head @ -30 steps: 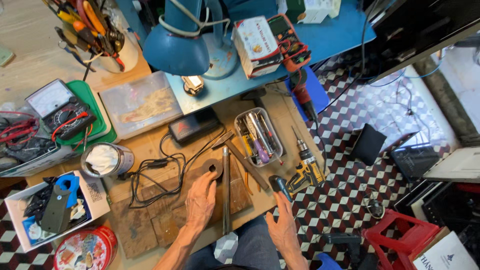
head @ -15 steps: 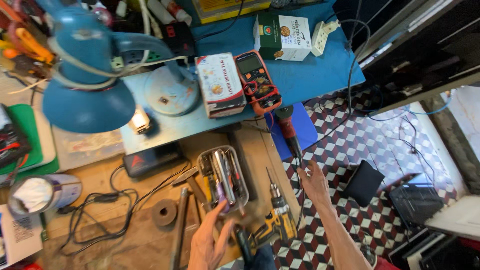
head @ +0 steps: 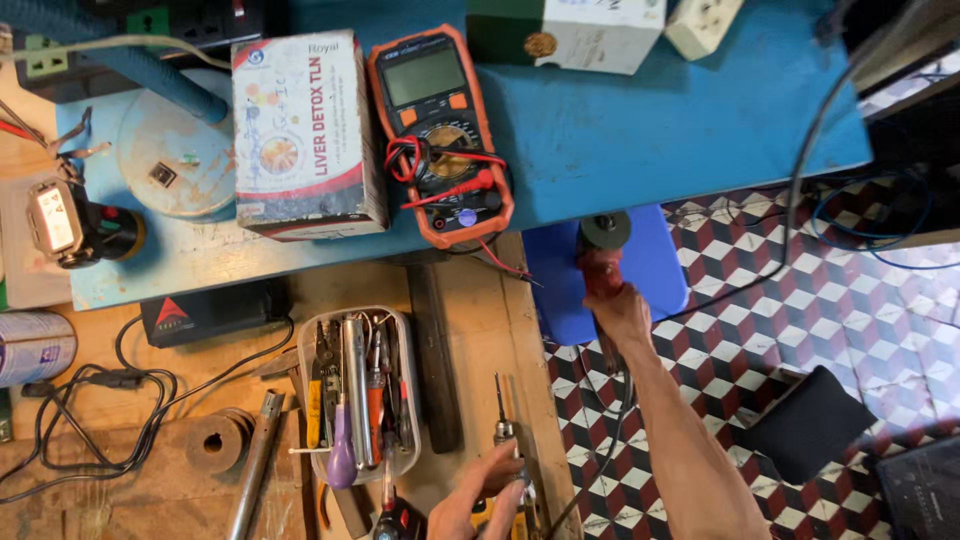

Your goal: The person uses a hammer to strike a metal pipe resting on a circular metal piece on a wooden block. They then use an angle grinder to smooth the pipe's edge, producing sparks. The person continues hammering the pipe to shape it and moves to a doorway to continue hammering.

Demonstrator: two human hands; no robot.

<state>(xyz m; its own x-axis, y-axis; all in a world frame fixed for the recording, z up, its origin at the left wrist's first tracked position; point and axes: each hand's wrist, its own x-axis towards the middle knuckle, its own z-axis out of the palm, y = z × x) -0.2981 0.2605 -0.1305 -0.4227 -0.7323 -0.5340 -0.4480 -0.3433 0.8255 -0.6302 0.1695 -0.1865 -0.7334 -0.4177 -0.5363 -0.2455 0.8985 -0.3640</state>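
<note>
Checkered floor; right hand (head: 622, 312) hides red tool's (head: 603, 262) handle.

We see only our own two bare arms from above, the right hand (head: 622, 312) on a long, lean forearm with no sleeve, watch, glove or ring showing, and the left hand (head: 485, 497) likewise uncovered, cut off by the lower edge.
</note>
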